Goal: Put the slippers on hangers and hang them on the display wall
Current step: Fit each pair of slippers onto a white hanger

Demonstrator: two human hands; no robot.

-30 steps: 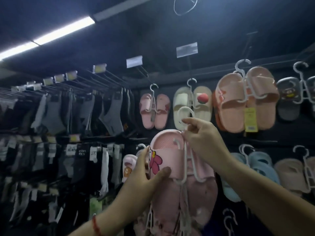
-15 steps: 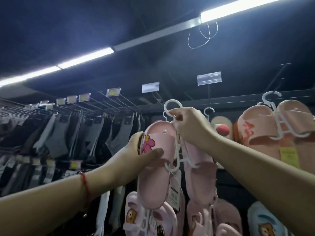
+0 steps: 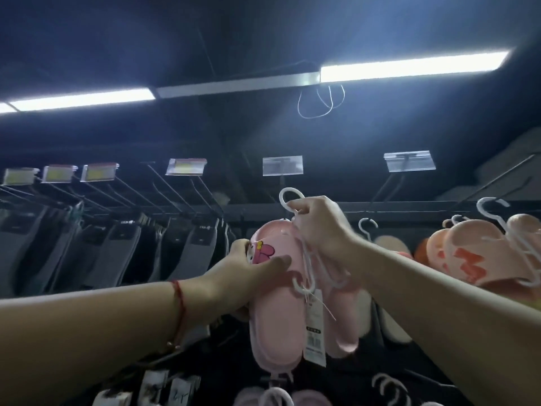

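Note:
A pair of pink slippers (image 3: pixel 275 323) with a cartoon figure on the strap hangs on a white plastic hanger (image 3: pixel 288 197), raised in front of the dark display wall. My left hand (image 3: pixel 248 273) grips the left slipper's strap from the side, thumb across the front. My right hand (image 3: pixel 319 227) pinches the hanger just below its hook. The hook sits a little below a wall peg with a clear price-tag holder (image 3: pixel 282 165). A barcode tag (image 3: pixel 314 332) dangles from the hanger.
Peach slippers (image 3: pixel 480 256) on a white hanger hang at the right. Another pair (image 3: pixel 389 244) sits behind my right arm. Grey and dark socks (image 3: pixel 123 253) fill pegs at the left. More hangers and slippers (image 3: pixel 278 397) hang below. A ceiling light (image 3: pixel 409 65) glows overhead.
Both hands have lifted the pink pair on its hanger up the wall toward the top row of pegs. The view has tilted upward and the grips are unchanged.

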